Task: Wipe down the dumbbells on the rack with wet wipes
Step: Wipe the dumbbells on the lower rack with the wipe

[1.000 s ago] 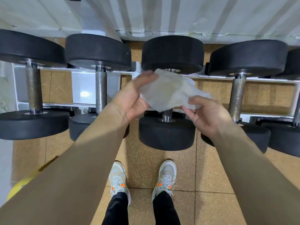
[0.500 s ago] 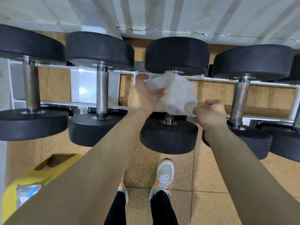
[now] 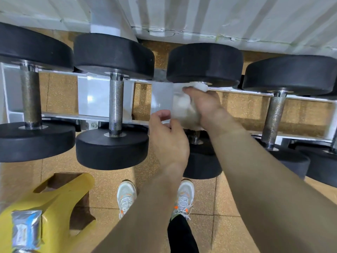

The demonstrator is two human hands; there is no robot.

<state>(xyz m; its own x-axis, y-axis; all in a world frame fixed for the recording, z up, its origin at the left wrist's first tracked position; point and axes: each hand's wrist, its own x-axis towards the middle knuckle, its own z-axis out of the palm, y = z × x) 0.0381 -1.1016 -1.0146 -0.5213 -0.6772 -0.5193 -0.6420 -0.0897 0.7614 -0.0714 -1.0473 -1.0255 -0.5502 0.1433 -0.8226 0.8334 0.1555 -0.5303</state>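
Several black dumbbells with metal handles lie across a white rack [image 3: 94,99]. At the third dumbbell [image 3: 204,64], my right hand [image 3: 206,105] grips a white wet wipe [image 3: 184,108] wrapped around the handle, just below the far head. The handle is hidden under the wipe and hand. My left hand [image 3: 167,141] hovers just below and left of it. Its fingers are loosely curled at the wipe's lower edge, and I see nothing held in them.
Neighbouring dumbbells sit left [image 3: 113,55] and right [image 3: 291,73] of the one I wipe. A yellow stool [image 3: 60,198] at bottom left carries a pack of wipes [image 3: 26,230]. My shoes [image 3: 125,196] stand on the tan tiled floor; a white wall runs behind the rack.
The wipe passed from my left hand to my right, which now grips it around the handle. My left hand drew back toward me. The view tilted down, showing the stool.
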